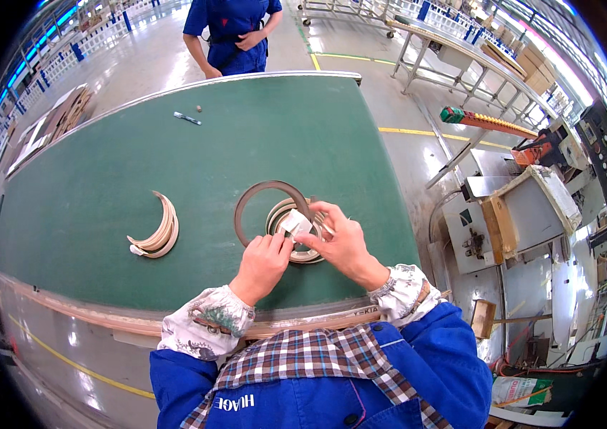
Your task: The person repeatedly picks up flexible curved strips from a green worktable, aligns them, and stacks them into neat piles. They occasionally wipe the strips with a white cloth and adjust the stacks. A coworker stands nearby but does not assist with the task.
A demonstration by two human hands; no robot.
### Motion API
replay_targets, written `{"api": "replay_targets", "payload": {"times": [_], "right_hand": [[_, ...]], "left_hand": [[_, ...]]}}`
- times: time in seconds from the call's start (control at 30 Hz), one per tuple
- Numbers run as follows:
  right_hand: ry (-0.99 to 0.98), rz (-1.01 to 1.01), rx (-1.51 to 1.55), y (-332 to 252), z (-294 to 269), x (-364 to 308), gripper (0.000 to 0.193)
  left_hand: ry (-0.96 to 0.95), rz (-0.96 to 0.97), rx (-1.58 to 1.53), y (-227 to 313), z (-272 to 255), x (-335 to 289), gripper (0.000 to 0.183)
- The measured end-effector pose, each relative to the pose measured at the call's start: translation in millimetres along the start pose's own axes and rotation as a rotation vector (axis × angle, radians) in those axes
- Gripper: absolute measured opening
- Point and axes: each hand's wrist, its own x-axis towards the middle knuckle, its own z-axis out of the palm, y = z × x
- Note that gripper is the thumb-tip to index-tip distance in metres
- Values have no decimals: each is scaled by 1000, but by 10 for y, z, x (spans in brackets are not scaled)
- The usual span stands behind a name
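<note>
Near the front edge of the green table, my left hand (263, 264) pinches a white piece of paper or tape (295, 222) at its lower edge. My right hand (346, 246) curls around the right side of a coil of pale, thin edge strip (308, 256), its thumb reaching toward the white piece. A larger brown ring of strip (240, 208) loops out from the coil to the upper left. My fingers hide part of the coil and of the white piece.
Farther left on the green table (89, 222) lies a curved bundle of pale strips (167, 227). A marker pen (187, 118) and a small brown bit (199, 109) lie toward the far side. A person in blue (232, 36) stands beyond. Machinery (532, 214) is on the right.
</note>
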Motion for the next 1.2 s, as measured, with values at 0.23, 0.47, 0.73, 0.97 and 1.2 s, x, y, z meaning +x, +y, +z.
{"api": "replay_targets", "payload": {"times": [0.23,0.47,0.73,0.97,1.2], "right_hand": [[17,-219,-231,-42,135,18,59],[-239,-21,-369,-96,88,14,43],[-70,-181,150,158,332,45,23],[14,-14,485,129,250,-175,15],[-57,147,843,65,244,-130,16]], "left_hand": [[-43,3,83,49,-93,-16,15],[-40,33,8,91,-13,-71,16],[83,-125,-118,107,41,-109,17],[52,-256,-500,236,22,-44,31],[-172,-403,-644,216,-148,0,36]]}}
